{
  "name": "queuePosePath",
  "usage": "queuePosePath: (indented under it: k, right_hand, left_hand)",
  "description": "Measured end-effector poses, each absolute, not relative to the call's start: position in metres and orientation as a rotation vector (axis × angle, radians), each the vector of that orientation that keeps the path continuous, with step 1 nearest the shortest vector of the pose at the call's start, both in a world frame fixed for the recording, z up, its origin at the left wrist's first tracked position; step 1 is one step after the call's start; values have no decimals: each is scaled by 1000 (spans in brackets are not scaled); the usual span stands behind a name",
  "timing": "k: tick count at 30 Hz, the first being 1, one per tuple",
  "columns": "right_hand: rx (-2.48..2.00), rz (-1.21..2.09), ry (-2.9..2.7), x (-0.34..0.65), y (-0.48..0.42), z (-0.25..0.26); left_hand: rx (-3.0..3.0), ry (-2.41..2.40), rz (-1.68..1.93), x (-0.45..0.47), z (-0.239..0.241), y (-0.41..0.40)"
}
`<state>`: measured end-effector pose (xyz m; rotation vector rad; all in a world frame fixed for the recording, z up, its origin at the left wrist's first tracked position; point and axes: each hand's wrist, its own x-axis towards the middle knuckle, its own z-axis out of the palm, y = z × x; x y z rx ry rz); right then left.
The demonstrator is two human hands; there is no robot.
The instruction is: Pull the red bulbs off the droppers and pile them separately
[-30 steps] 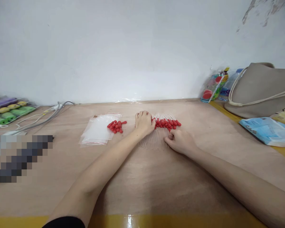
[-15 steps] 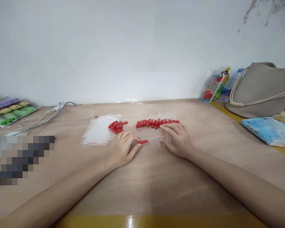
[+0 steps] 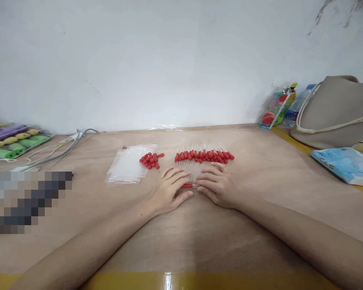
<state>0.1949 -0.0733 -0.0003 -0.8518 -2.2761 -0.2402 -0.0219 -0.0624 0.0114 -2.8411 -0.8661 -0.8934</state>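
A glass dropper with a red rubber bulb (image 3: pixel 186 186) lies crosswise between my two hands. My left hand (image 3: pixel 171 188) curls over the bulb, its fingers above and its thumb below. Opposite it, my right hand (image 3: pixel 217 183) is bent around the clear tube, whose far end is hidden. Just beyond my fingers, thin clear glass tubes (image 3: pixel 186 166) lie side by side. Behind these runs a row of red-bulbed droppers (image 3: pixel 204 155) with their pale tips pointing to the wall. A small heap of loose red bulbs (image 3: pixel 151 160) sits left of the row.
Clear zip bags (image 3: pixel 127 165) are stacked under the edge of the bulb heap. Cables (image 3: pixel 63 149) and a pack of coloured rolls (image 3: pixel 16 141) are at the left. Bottles (image 3: pixel 275 110), a grey bag (image 3: pixel 335 112) and a blue packet (image 3: pixel 345 164) stand right.
Both hands have come closer together and slightly nearer to me. The dropper has come with them, and less of its bulb and tube shows. The view has shifted slightly.
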Motion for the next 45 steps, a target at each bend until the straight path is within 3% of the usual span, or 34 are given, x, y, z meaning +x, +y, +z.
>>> queuePosePath:
  k: [21,35,45]
  right_hand:
    - [-544,-109,-2156,194,-76,-13]
    - [-485,-119,-2154,207,-82,-14]
    - [-1240,-480,-1936,227,-67,-9]
  left_hand:
    - [-2938,-807,-638,-20,15,-66]
    - [-2928,-737,-726,-31,14,-69]
    - [-2649,-1091,-1194,-48,11,-48]
